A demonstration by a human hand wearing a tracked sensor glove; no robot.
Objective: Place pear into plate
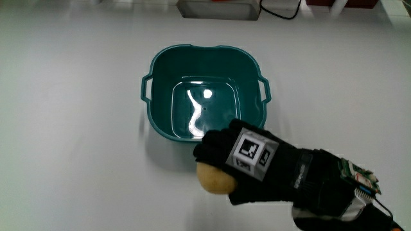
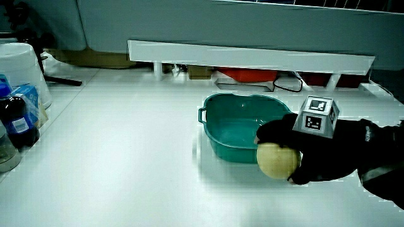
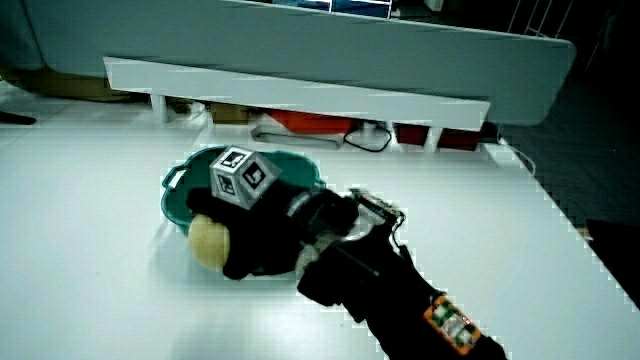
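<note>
A pale yellow pear (image 1: 215, 178) is held in the hand (image 1: 247, 163), whose black-gloved fingers curl around it. Hand and pear sit just nearer to the person than the teal plate (image 1: 160, 77), a deep square dish with small handles, at about the height of its rim. The dish holds nothing. In both side views the pear (image 2: 276, 161) (image 3: 208, 241) shows under the fingers, next to the dish's near wall (image 2: 224, 151) (image 3: 175, 205). The patterned cube (image 2: 317, 115) stands on the back of the hand.
A low white partition (image 2: 252, 55) runs along the table's edge farthest from the person, with cables and red items beneath it. Bottles (image 2: 17, 120) and a white container (image 2: 22, 69) stand at the table's side edge. A white box (image 1: 218, 8) lies past the dish.
</note>
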